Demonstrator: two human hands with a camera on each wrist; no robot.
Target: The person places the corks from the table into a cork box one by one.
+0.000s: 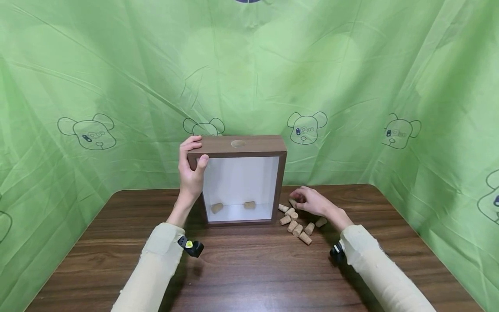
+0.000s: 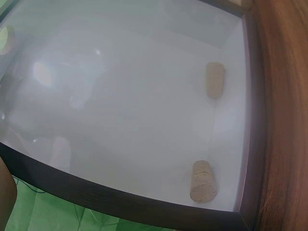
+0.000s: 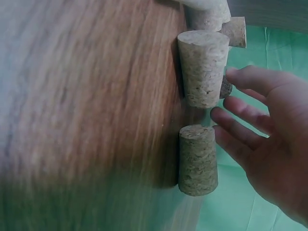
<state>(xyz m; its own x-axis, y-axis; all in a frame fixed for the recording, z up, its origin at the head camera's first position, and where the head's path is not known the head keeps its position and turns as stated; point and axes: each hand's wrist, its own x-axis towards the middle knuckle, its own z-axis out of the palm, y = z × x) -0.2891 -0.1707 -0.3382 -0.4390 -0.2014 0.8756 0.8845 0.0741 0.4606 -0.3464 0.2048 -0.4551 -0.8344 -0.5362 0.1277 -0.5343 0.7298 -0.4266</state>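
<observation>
A brown-framed shadow box [image 1: 238,148] with a clear front stands upright on the table. My left hand [image 1: 192,173] grips its upper left corner, thumb on the front and fingers over the top. Two corks, a left one [image 1: 217,208] and a right one [image 1: 249,205], lie inside on its floor; the left wrist view shows both corks [image 2: 214,80] through the front. Right of the box, my right hand [image 1: 312,201] pinches a cork [image 1: 292,203] between thumb and fingers, low over the table. In the right wrist view that cork [image 3: 225,89] is mostly hidden.
Several loose corks [image 1: 297,230] lie in a cluster between the box and my right hand. An oval slot plate [image 1: 238,143] is set in the box's top. Green printed cloth [image 1: 249,86] hangs behind the wooden table [image 1: 241,268] and along its sides.
</observation>
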